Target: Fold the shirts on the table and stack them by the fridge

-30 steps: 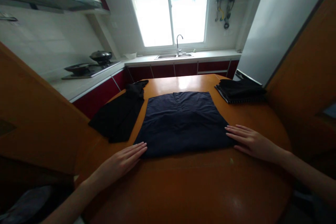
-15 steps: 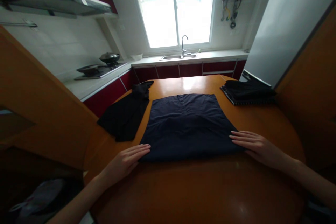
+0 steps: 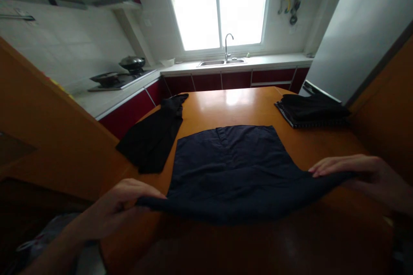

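Dark navy trousers (image 3: 226, 172), by the look of the waistband and fly at the far edge, are spread folded on the orange wooden table (image 3: 219, 105). My left hand (image 3: 125, 202) pinches their near left corner between thumb and fingers. At the near right corner, my right hand (image 3: 351, 169) grips the cloth the same way. Both corners are lifted off the tabletop, and the near edge sags between them. The far part of the cloth lies flat.
A black garment (image 3: 155, 137) lies at the table's left side. Folded dark clothes (image 3: 311, 109) are stacked at the right, beside the fridge (image 3: 361, 30). Behind the table are a counter with a sink (image 3: 222, 62) and a stove with a lidded pan (image 3: 132, 63).
Both hands went from lying flat on the trousers' near corners to gripping them. The corners rose and spread outward, and the cloth shifted toward me. The view tilted slightly down.
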`<act>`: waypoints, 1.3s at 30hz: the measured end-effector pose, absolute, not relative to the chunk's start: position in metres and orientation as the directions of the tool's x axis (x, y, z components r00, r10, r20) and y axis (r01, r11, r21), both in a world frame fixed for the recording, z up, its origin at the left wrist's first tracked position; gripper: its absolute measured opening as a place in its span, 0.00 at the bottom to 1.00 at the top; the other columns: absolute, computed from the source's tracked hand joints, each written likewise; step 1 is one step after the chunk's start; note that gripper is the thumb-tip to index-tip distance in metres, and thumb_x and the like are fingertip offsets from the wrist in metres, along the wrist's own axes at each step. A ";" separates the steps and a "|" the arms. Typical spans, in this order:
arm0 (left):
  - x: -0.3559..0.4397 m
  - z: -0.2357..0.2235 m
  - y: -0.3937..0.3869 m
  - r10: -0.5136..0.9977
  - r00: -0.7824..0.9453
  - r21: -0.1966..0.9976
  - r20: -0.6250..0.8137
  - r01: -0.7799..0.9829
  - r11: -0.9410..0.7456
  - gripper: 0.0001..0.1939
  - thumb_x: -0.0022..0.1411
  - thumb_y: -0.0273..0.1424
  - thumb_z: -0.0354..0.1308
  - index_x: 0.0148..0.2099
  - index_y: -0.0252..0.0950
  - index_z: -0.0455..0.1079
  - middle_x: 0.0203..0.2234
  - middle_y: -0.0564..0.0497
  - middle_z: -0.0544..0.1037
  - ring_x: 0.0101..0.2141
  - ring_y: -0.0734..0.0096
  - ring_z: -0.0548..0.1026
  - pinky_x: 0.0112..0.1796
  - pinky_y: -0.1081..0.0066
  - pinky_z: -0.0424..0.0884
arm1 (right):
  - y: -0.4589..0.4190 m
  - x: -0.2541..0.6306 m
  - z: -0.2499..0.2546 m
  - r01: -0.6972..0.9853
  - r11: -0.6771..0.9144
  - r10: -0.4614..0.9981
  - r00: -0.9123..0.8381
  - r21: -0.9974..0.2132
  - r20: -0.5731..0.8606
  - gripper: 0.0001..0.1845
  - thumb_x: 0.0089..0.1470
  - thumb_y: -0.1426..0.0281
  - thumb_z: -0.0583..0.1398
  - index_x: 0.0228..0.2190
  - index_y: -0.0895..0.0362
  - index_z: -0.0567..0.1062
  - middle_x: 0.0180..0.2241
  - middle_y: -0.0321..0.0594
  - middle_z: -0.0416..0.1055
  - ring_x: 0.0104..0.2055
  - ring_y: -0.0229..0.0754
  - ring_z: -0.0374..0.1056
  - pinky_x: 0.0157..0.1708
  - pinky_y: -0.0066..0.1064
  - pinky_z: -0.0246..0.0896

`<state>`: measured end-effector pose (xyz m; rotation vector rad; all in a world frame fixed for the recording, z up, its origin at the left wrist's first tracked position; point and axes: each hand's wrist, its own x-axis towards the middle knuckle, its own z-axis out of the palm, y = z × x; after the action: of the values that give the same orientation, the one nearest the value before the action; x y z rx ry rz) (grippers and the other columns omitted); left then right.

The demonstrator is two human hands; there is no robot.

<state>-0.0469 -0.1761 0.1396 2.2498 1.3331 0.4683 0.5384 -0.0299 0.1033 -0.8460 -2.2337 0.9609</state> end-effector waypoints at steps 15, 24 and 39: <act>-0.054 0.097 0.002 0.937 -0.117 0.919 -0.330 0.188 0.347 0.26 0.49 0.48 0.73 0.42 0.34 0.79 0.37 0.43 0.84 0.38 0.54 0.82 0.41 0.61 0.79 | 0.138 0.421 0.083 0.203 -0.031 0.967 -0.241 -0.979 -0.080 0.12 0.49 0.63 0.69 0.34 0.57 0.81 0.34 0.44 0.82 0.35 0.46 0.78 0.35 0.33 0.75; -0.061 0.072 0.026 0.948 -0.189 0.896 -0.255 0.322 0.305 0.28 0.48 0.51 0.71 0.42 0.33 0.79 0.35 0.45 0.84 0.35 0.56 0.82 0.37 0.64 0.77 | 0.179 0.409 0.043 0.306 -0.027 0.974 -0.205 -0.952 -0.094 0.10 0.48 0.62 0.69 0.32 0.56 0.81 0.35 0.44 0.82 0.36 0.49 0.79 0.34 0.37 0.77; 0.057 0.076 0.021 0.936 0.222 0.181 0.275 0.944 -0.277 0.27 0.74 0.37 0.40 0.69 0.32 0.57 0.66 0.38 0.62 0.66 0.53 0.59 0.64 0.54 0.53 | 0.120 0.313 0.051 0.689 0.636 0.760 -0.481 -0.346 0.437 0.29 0.64 0.63 0.50 0.63 0.59 0.66 0.62 0.52 0.65 0.65 0.59 0.58 0.64 0.51 0.53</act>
<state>0.0572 0.0211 0.0761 2.4747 1.9037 0.5265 0.3128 0.1195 0.0515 -1.1287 -2.2957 0.1649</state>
